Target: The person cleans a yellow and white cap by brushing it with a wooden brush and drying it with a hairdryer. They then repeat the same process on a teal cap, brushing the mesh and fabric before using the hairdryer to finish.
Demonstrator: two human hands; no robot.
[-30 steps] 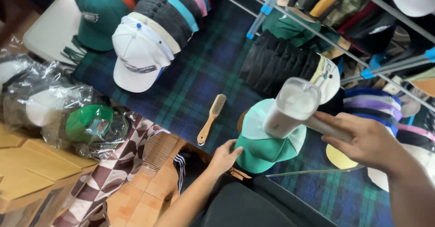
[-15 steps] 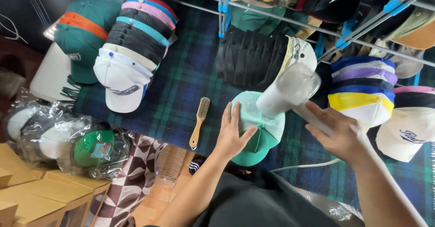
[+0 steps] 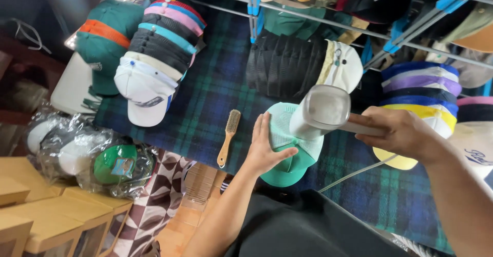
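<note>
Mint-green cap (image 3: 287, 157) sits at the near middle of the plaid-covered bench (image 3: 215, 98), brim toward the near edge. Left hand (image 3: 267, 146) lies flat and released on the cap's left side, fingers spread and pointing far, thumb hooked round the near part of the crown. Right hand (image 3: 403, 134) is clenched around the handle of a grey handheld steamer (image 3: 323, 112); the steamer's wide head rests against the top right of the cap's crown. A pale cord (image 3: 354, 172) runs from the right hand's side toward the near edge.

Just left of the cap, apart from it: a wooden-handled brush (image 3: 228, 136), lying lengthwise near to far. Far left: a stacked row of caps (image 3: 154, 56) in white, black, pink and blue, with green caps (image 3: 105, 41) beside it. Far middle: a stack of black caps (image 3: 287, 67) ending in a cream one. Right: a row with purple, black and yellow bands (image 3: 418, 90). Above, a metal rack (image 3: 328, 15) holds more caps. Near left, off the bench: caps wrapped in clear plastic bags (image 3: 87, 154) on pale wooden boxes (image 3: 46, 221).
</note>
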